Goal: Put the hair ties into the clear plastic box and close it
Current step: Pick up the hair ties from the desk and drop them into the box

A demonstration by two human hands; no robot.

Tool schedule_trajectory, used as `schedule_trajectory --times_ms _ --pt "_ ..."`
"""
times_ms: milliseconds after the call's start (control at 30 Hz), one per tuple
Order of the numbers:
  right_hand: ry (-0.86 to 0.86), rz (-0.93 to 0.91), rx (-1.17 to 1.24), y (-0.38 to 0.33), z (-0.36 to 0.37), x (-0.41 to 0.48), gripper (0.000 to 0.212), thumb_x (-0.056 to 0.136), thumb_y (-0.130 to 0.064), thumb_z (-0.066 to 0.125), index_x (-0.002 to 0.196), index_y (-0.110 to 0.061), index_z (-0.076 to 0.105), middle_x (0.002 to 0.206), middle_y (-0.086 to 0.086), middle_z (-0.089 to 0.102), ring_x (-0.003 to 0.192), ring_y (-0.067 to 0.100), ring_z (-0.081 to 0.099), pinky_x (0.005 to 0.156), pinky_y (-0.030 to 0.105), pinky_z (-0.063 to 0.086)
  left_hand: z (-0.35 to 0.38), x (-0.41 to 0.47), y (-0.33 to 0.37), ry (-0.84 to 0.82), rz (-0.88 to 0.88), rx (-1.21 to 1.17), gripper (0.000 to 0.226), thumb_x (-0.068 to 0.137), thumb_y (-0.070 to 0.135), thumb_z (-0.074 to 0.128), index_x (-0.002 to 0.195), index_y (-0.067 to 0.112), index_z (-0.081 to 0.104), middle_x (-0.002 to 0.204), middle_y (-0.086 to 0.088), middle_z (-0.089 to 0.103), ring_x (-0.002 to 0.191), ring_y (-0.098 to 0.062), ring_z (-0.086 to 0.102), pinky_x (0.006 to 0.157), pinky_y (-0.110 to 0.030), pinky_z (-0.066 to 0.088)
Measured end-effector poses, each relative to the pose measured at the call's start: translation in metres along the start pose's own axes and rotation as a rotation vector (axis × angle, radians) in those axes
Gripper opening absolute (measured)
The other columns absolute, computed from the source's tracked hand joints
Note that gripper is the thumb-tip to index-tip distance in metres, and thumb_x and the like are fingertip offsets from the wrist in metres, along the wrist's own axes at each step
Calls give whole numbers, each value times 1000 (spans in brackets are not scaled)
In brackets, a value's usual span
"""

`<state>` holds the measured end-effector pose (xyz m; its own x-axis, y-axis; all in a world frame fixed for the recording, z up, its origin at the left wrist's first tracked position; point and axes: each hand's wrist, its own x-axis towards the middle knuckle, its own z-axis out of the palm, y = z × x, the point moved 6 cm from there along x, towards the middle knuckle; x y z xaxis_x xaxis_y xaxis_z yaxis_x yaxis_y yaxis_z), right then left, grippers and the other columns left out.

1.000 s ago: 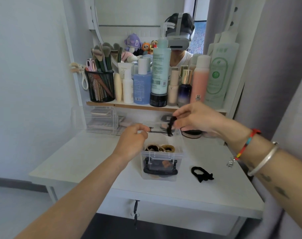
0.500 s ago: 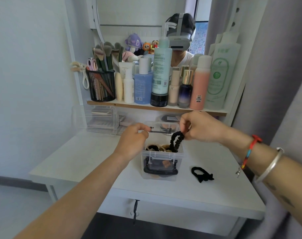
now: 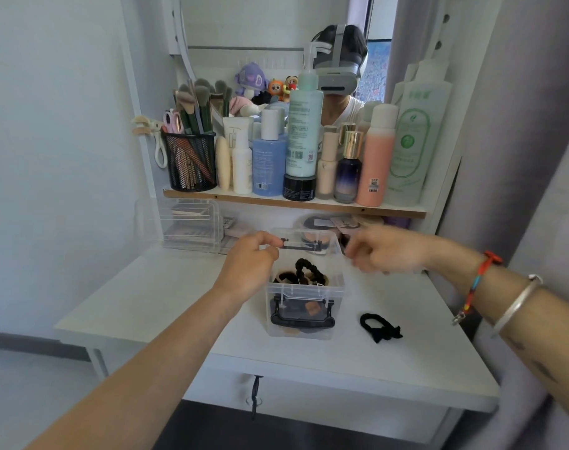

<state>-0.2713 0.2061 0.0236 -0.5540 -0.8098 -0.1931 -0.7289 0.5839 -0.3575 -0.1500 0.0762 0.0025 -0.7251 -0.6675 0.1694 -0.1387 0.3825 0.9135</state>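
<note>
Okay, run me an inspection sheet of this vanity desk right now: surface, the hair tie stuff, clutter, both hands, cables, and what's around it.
Surface: white desk, mostly bare around the box.
Job's things: clear plastic box open, lid tipped up behind it; black scrunchie and other ties inside; one black hair tie lies on the desk to the box's right.
Clutter: clear organiser at back left; compacts under the shelf.
Hands: left hand holds the lid's left edge; right hand blurred, beside the box, nothing seen in it.
Cables: nothing seen.
Surroundings: shelf of bottles, mesh brush cup, mirror, grey curtain at right.
</note>
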Motion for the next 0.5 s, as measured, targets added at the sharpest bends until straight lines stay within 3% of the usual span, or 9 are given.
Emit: schedule_trajectory --times_ms 67,133,233,300,367,400,433,500 --pt "-261 125 -197 18 29 -2 39 80 -12 61 118 -8 53 112 14 63 82 19 53 58 21 43 0 0 0 -1 0 1 29 89 2 40 109 5 61 110 5 42 98 -12 45 89 -30 40" --pt "-328 161 -303 26 44 -2 34 77 -14 65 109 -10 57 98 10 61 78 20 52 61 24 44 0 0 0 -6 2 -2 29 89 2 40 109 6 61 110 4 43 83 -11 49 77 -28 42" --pt "-186 104 -310 24 37 2 25 80 -7 58 104 -5 66 94 12 67 79 19 56 62 24 44 0 0 -1 -10 2 -12 28 90 3 41 109 6 61 109 3 43 67 0 45 65 -20 40" --pt "39 46 -269 19 12 4 23 81 -7 56 99 -5 70 90 6 70 78 15 60 63 17 45 0 1 -2 -15 -7 -19 28 89 4 42 109 6 61 110 5 42 66 1 44 64 -19 40" --pt "246 14 -93 13 -17 -1 17 82 -6 58 90 -8 72 71 -5 65 59 4 56 47 3 40 0 0 -2 -22 -14 -26 28 89 4 43 109 7 62 110 5 43 68 -2 47 66 -21 41" --pt "305 -4 4 12 -26 -2 14 81 -5 58 82 -10 71 63 -8 59 50 0 52 41 2 39 -1 0 -1 -24 -16 -30 28 88 4 44 108 7 62 109 5 45 72 -6 49 68 -24 41" --pt "330 -7 82 11 -30 -1 14 81 -4 59 75 -13 67 60 -6 56 48 3 53 41 5 41 -1 0 0 -23 -20 -35 28 87 4 44 108 8 63 107 4 47 78 -9 50 71 -26 41" --pt "284 23 107 12 -22 3 6 82 -6 60 78 -10 61 74 5 62 63 17 57 50 20 48 -1 -1 0 -22 -30 -42 29 86 4 45 108 9 63 105 4 48 85 -12 50 76 -29 40"
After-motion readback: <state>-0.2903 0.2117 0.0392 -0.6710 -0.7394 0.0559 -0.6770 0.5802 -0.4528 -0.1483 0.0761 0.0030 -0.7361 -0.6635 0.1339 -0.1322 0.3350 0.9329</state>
